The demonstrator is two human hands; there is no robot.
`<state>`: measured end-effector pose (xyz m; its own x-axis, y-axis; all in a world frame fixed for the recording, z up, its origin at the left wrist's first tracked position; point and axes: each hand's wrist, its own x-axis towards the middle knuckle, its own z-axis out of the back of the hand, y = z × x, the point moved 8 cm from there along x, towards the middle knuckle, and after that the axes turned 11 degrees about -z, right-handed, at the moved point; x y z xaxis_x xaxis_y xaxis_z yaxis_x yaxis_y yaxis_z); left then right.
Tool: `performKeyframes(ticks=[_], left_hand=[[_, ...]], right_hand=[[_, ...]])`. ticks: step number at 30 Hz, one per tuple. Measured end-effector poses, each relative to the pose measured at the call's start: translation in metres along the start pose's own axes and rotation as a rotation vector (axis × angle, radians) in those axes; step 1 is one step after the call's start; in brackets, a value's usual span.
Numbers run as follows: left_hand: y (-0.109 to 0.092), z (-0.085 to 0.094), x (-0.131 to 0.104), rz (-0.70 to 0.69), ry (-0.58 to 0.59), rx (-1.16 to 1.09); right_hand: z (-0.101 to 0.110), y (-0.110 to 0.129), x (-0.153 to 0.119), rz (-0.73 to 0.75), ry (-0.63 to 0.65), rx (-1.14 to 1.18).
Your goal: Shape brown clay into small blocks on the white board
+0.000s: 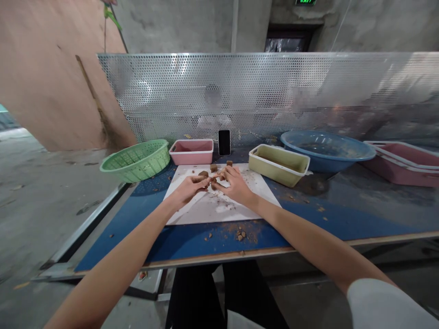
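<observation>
Over a white board (192, 214), my left hand (191, 188) and my right hand (237, 184) meet almost fingertip to fingertip. Between them is a small brown clod (214, 181), pinched by the fingers of both hands. Just behind the left fingertips lies another brown clod (203, 174). Farther back on the board rest a squarish brown lump (214, 168) and a smaller brown piece (229, 163). Brown crumbs are scattered under and around the hands. My fingers partly hide the held clod.
Along the back stand a green basket (137, 162), pink bin (192, 157), upright phone (224, 142), yellow-green bin (279, 167), blue basin (327, 157) and stacked pink bins (404, 167). Behind rises a perforated metal panel (247, 87). Broken bits (241, 235) lie near the table's front edge.
</observation>
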<state>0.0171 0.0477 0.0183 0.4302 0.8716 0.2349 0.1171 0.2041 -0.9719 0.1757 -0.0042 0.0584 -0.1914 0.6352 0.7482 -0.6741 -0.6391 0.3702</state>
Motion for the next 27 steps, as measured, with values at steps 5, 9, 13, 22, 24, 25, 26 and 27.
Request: performKeyframes(ticks=[5,9,13,22,24,25,26,27], left_hand=[[0.0,-0.006,-0.003,0.024,-0.065,-0.128],[0.001,-0.007,-0.004,0.042,-0.087,-0.164],[0.001,-0.007,-0.005,0.062,-0.09,-0.181],[0.003,-0.009,-0.005,0.073,-0.046,-0.202],[0.004,-0.009,-0.005,0.085,-0.048,-0.206],[0.004,-0.009,-0.005,0.092,-0.05,-0.207],[0.005,-0.009,-0.005,0.098,-0.052,-0.209],[0.005,-0.009,-0.005,0.103,-0.055,-0.21]], right_hand=[[-0.002,0.007,-0.002,0.067,-0.016,-0.056],[-0.003,0.009,-0.003,0.073,-0.004,-0.067],[-0.003,0.009,-0.003,0.059,0.015,-0.055],[-0.004,0.003,-0.002,0.037,0.066,0.065],[-0.004,0.002,-0.002,0.029,0.064,0.109],[-0.003,0.001,-0.001,0.022,0.062,0.133],[-0.003,0.0,-0.001,0.01,0.06,0.157],[-0.003,-0.001,-0.001,-0.006,0.056,0.178]])
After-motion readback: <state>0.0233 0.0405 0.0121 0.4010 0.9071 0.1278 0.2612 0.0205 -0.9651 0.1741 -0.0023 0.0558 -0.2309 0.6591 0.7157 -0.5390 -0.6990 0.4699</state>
